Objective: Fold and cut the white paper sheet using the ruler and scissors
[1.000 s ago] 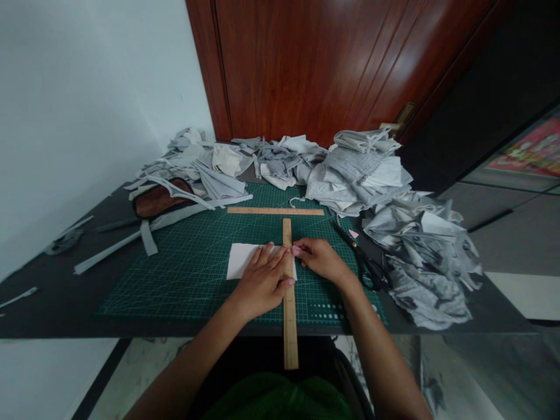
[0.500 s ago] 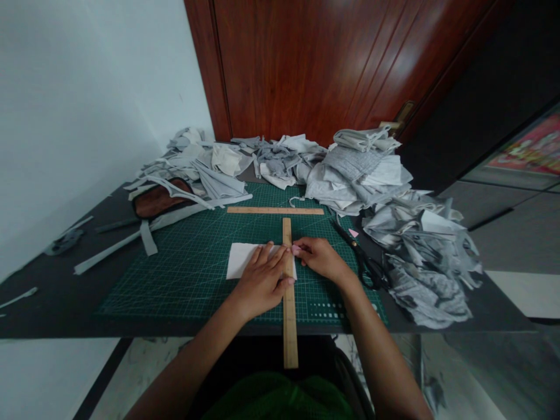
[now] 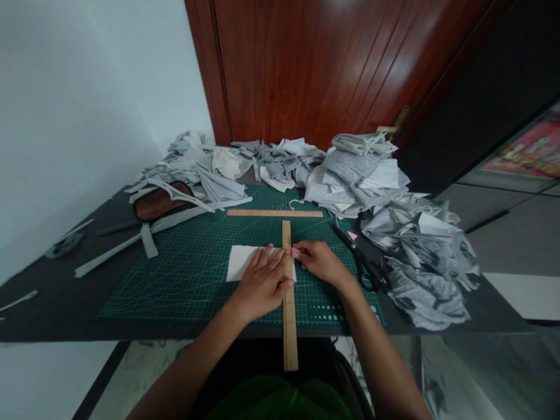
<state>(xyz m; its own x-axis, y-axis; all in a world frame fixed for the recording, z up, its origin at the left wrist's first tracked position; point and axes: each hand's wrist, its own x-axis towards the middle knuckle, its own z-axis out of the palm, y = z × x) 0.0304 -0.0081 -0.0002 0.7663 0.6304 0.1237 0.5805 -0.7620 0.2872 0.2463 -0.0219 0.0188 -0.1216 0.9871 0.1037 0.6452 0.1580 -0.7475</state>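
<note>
A wooden ruler (image 3: 289,326) lies lengthwise toward me, crossing the right end of a white piece of cloth (image 3: 238,262) and jutting past the table's front edge. My left hand (image 3: 262,286) rests flat over the cloth, fingers spread, with fingertips and thumb pressing on the ruler. On the ruler's right side, my right hand (image 3: 319,259) pinches a small pink piece of tailor's chalk (image 3: 295,252) against the edge, close to the cloth. The fingers hide part of the chalk. Beneath everything is a green cutting mat (image 3: 188,280).
A second wooden ruler (image 3: 275,213) lies crosswise farther back. Black scissors (image 3: 370,271) and a pink chip (image 3: 352,235) are right of my hand. Grey cloth heaps (image 3: 359,175) line the back and right. A brown, black-edged piece (image 3: 164,202) lies among scraps at left.
</note>
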